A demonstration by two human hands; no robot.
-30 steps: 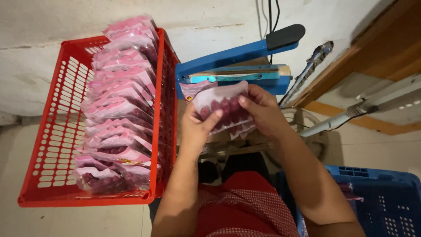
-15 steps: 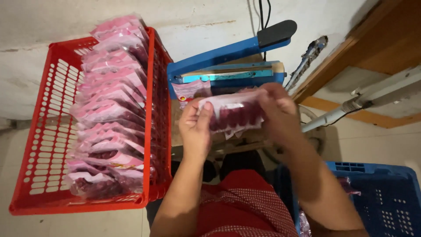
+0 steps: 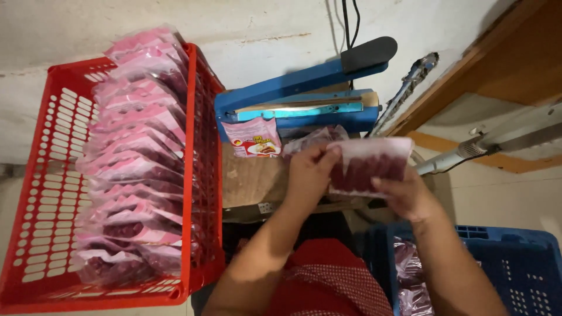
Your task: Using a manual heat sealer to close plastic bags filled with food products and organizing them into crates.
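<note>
Both hands grasp one clear pouch (image 3: 369, 167) of dark red pieces, held above the wooden surface (image 3: 252, 181) in front of the blue heat sealer (image 3: 304, 99). The left hand (image 3: 310, 172) pinches its left edge while the right hand (image 3: 410, 196) supports it from below. A red basket (image 3: 35, 193) of filled pouches stands to the left.

A small packing workshop: blue heat sealer (image 3: 304, 102) (corded), red crate (image 3: 52, 193) of filled pouches (image 3: 132, 169).
</note>
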